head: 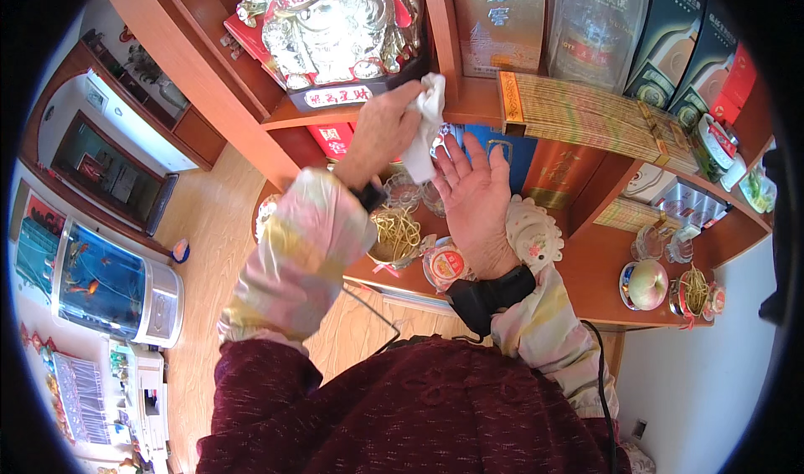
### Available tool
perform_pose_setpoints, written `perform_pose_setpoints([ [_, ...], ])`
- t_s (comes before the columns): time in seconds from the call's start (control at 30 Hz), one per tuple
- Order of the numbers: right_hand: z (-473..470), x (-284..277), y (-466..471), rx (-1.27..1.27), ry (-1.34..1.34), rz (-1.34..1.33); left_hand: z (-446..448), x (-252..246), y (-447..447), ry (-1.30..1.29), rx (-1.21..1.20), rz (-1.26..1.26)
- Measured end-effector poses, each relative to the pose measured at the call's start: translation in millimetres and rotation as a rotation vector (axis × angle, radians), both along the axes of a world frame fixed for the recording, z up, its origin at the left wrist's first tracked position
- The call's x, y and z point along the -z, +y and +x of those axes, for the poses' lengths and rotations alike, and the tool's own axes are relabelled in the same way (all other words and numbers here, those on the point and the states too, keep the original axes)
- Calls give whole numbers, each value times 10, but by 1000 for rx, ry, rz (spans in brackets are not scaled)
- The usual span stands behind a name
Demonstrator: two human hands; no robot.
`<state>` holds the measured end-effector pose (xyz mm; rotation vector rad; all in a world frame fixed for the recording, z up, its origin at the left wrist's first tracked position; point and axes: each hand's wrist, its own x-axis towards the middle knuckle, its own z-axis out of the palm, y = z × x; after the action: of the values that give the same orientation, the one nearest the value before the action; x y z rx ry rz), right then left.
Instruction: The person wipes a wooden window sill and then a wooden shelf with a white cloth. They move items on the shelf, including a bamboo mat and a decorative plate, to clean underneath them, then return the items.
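Observation:
My left hand grips a crumpled white cloth or tissue at the edge of the upper shelf. Part of the cloth hangs below the fingers. Just above that hand sits a shiny silver-gold laughing Buddha figurine on a dark base bearing writing. My right hand is palm up with its fingers apart and holds nothing; its fingertips are close to the cloth's lower end. Beside the right wrist lies a pale, scalloped ceramic piece with a flower pattern.
Boxed goods and a clear bottle-shaped container fill the upper right. A bamboo-slat scroll juts over the shelf edge. Below are a bowl of golden strands, glass dishes and a peach-shaped ornament. An aquarium stands left.

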<state>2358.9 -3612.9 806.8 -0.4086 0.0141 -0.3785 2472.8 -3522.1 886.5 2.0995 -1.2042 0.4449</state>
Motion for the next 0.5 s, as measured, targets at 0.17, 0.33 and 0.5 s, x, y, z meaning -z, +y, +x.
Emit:
perform_pose_setpoints([
  [0.17, -77, -53, -140, 162, 17, 18, -425, 100, -41, -47, 54, -281],
  [0.33, -214, -107, -236, 328, 105, -234, -377, 48, -499, -486, -7, -64],
  [0.5, -269, -173, -477, 457, 279, -382, -228, -32, -772, -401, -112, 245],
])
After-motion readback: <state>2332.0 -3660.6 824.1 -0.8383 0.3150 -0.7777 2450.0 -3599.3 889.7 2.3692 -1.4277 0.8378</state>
